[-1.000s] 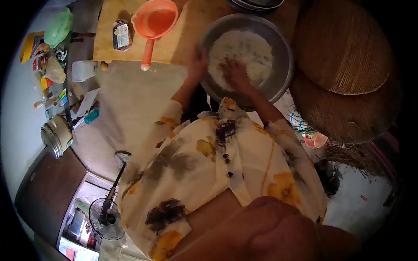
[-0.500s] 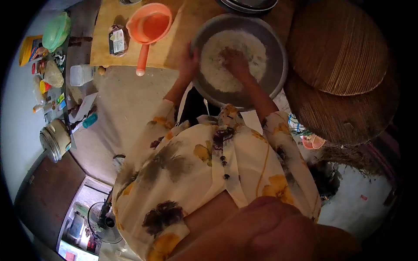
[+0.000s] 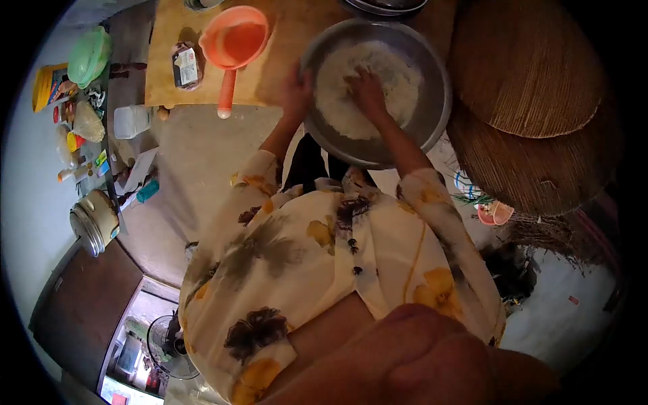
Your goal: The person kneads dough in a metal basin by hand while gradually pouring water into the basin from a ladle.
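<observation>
A wide grey metal basin (image 3: 437, 125) stands at the table's near edge, with pale flour (image 3: 401, 94) spread over its bottom. My left hand (image 3: 295, 93) grips the basin's left rim, thumb on the rim; this hand is slightly blurred. Inside the basin, my right hand (image 3: 366, 93) rests on the flour near its middle. Its fingers are stretched out and apart, with the tips touching the flour, and nothing shows in its grasp.
An orange dipper (image 3: 227, 91) and a labelled packet (image 3: 185, 65) lie on the wooden table (image 3: 158, 40) to the left. Stacked dark plates (image 3: 388, 5) sit behind the basin. Two round woven boards (image 3: 530, 64) are close on the right. Shelves with containers line the left wall.
The view has shifted slightly. My right hand's fingers, bunched into the flour before, are now more stretched out and apart. My left hand remains at the basin's left rim.
</observation>
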The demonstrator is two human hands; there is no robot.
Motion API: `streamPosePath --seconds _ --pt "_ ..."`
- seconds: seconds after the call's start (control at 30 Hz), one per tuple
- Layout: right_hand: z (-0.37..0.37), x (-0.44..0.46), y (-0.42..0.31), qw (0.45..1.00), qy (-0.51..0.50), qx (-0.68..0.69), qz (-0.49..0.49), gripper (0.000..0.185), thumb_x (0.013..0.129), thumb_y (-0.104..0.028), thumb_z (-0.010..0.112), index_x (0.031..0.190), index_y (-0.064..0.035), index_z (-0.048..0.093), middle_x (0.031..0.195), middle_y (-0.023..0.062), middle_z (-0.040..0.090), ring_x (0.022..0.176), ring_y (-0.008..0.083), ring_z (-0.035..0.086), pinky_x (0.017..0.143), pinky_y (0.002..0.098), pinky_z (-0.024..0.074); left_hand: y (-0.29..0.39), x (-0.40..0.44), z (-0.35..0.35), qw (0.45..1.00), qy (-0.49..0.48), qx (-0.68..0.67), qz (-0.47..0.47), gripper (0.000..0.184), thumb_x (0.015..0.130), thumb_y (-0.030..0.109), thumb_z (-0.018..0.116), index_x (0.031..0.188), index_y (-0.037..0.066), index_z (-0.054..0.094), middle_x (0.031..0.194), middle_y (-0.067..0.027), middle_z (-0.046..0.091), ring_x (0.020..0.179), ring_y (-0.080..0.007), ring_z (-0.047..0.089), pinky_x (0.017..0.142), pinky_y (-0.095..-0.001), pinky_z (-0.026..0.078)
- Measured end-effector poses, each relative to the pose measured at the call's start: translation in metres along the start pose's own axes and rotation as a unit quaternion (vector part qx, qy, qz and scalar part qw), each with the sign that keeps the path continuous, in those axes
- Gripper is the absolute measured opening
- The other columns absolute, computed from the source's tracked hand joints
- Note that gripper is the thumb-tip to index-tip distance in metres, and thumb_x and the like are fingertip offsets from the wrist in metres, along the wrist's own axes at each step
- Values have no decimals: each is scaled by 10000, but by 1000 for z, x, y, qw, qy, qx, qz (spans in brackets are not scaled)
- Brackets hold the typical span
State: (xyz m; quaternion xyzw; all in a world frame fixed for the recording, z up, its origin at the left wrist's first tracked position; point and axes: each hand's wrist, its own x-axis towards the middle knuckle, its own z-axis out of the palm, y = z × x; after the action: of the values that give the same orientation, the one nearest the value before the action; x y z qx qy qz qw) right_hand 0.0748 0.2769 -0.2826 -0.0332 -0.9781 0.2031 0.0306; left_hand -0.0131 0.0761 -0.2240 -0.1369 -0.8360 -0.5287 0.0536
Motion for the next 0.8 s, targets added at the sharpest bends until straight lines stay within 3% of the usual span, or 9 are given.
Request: streamPosePath --seconds 0.07,0.17,0.27,0.33,0.43,0.53,0.67,0.73,0.8 --pt "-9 -21 17 998 -46 -4 -36 439 766 -225 705 1191 -138 640 1323 207 493 1201 388 479 1020 477 388 -18 -3 5 996 -47 -35 -62 320 917 208 570 1173 15 574 944 -208 664 855 -353 661 739 -436 506" --pt "-20 -9 26 994 25 -77 75 427 759 -231 711 1172 -142 652 1342 206 483 1209 385 476 1025 478 381 -29 -9 12 998 -34 -44 -29 352 920 205 568 1212 8 561 1060 -228 641 981 -354 635 833 -443 489" --pt "-3 38 -3 989 85 21 116 434 754 -249 721 1174 -158 655 1359 209 472 1211 380 477 1027 481 382 -16 -2 2 995 -80 -19 -56 382 929 208 556 1252 3 540 1122 -240 619 1044 -351 612 883 -444 471" --pt "3 30 -26 999 -38 6 -7 452 759 -257 715 1198 -175 648 1385 216 443 1223 381 463 1032 485 380 -16 -2 1 996 -77 -24 -47 385 928 214 556 1239 -12 549 1100 -235 637 1021 -333 631 866 -417 487" --pt "-30 4 2 986 -138 -79 -59 474 792 -269 662 1254 -186 604 1394 198 437 1230 400 455 1046 488 364 -5 -1 2 996 -66 -31 -51 385 930 221 557 1234 -15 550 1061 -230 653 973 -336 647 833 -409 500" --pt "-50 -26 42 992 -70 -66 77 488 812 -250 633 1294 -209 566 1398 205 428 1223 421 453 1040 511 367 -4 -6 0 994 -71 -42 -67 379 930 226 568 1231 -3 550 1018 -225 657 920 -351 651 793 -422 503" --pt "-4 -63 23 997 -9 -67 46 526 815 -262 633 1328 -213 526 1408 194 428 1218 399 470 1025 506 387 -32 -7 20 995 -27 -86 -53 368 922 244 585 1198 1 572 958 -214 673 878 -336 666 760 -406 513" --pt "-10 -41 -20 988 -123 -71 64 536 815 -267 637 1331 -181 518 1407 196 426 1234 404 459 1026 502 384 -40 -7 25 995 -19 -87 -39 362 921 243 587 1190 0 576 935 -214 673 865 -332 668 751 -410 513" --pt "-20 -18 9 990 -117 -79 17 549 810 -280 650 1331 -174 515 1411 194 422 1241 414 451 1032 505 378 -35 -7 17 996 -14 -81 -26 357 919 241 589 1181 0 580 912 -214 674 851 -328 671 742 -414 513"
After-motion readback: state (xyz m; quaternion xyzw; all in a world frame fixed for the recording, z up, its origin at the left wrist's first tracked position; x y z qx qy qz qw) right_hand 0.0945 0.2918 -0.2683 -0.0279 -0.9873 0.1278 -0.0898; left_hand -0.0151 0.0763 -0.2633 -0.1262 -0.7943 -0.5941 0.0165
